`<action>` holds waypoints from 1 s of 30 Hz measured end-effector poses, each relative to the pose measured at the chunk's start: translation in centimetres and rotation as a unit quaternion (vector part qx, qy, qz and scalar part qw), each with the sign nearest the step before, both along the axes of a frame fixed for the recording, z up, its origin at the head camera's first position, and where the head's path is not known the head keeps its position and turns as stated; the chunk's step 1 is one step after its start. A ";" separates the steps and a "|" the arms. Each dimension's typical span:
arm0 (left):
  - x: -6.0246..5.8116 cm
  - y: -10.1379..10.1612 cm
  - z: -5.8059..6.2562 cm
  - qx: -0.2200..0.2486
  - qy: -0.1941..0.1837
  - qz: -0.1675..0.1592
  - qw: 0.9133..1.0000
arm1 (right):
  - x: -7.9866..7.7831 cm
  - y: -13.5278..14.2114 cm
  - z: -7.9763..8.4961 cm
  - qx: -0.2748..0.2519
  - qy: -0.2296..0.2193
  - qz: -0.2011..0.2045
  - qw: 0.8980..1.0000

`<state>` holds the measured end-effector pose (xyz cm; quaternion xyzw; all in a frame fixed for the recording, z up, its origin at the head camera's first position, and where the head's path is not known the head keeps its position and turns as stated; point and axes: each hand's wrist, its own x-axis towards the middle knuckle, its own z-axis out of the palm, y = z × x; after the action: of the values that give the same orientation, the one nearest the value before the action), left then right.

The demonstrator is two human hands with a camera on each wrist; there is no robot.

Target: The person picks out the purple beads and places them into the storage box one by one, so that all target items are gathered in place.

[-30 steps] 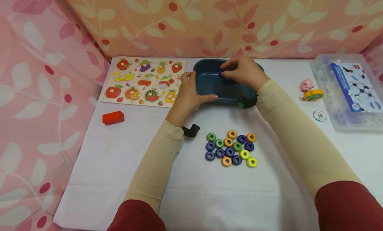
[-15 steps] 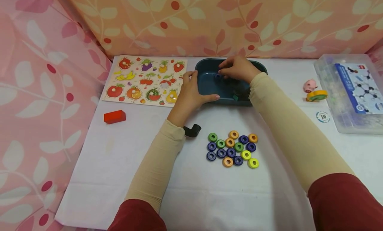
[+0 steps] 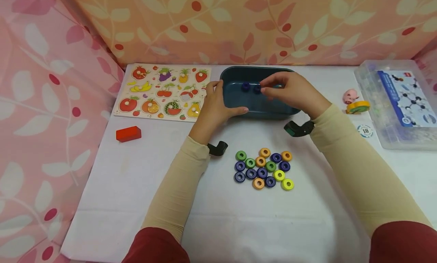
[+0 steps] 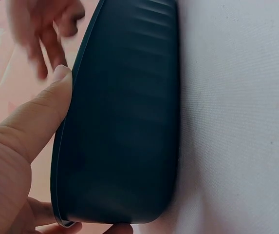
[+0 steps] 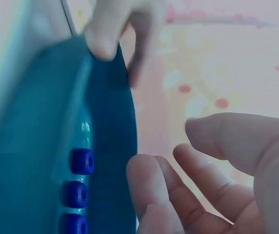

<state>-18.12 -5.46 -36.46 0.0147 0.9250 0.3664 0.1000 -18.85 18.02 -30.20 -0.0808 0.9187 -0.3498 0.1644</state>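
Observation:
My left hand point(image 3: 217, 104) grips the left end of a dark teal tub point(image 3: 239, 107), thumb along its front rim and fingers at its side. In the left wrist view the thumb presses the rim of the tub point(image 4: 120, 126). Over the tub's right half hovers my right hand point(image 3: 290, 90); the right wrist view shows nothing between its thumb and fingers. Blue beads with holes lie inside the tub: the head view shows a blue bead point(image 3: 246, 86) left of another, and the right wrist view shows three in a row, including a blue bead point(image 5: 82, 161).
Several loose beads point(image 3: 262, 173) in blue, green, orange and yellow lie in front of the tub. A fruit puzzle board point(image 3: 160, 92) and a red block point(image 3: 128, 134) are at left. To the right are a pig figure point(image 3: 350, 96), a round chip point(image 3: 365, 130) and a clear case point(image 3: 396, 138).
My right hand held a blue bead inside the tub, let it go, and has shifted right with parted fingers. More blue beads now show in the tub. The left hand has stayed put.

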 end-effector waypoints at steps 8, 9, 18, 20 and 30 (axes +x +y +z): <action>0.0 0.0 0.0 0.006 -0.002 0.009 1.000 | 6.6 2.1 -2.0 0.028 -0.034 0.042 0.998; 0.0 0.0 0.0 0.007 -0.003 0.009 1.000 | 7.3 2.3 -2.4 0.031 -0.035 0.050 0.998; 0.1 0.1 0.1 0.010 -0.001 0.004 1.000 | 11.8 3.4 -5.4 0.035 -0.011 0.095 0.995; 0.1 0.0 0.0 0.011 0.001 0.004 1.000 | 11.9 3.4 -5.9 0.034 -0.007 0.099 0.995; 0.1 0.1 0.0 0.013 0.002 0.002 1.000 | 11.4 3.1 -6.7 0.052 -0.008 0.074 0.996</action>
<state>-17.99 -5.39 -36.45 0.0153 0.9206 0.3781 0.0969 -7.47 21.13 -36.88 -0.1365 0.9260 -0.2889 0.2013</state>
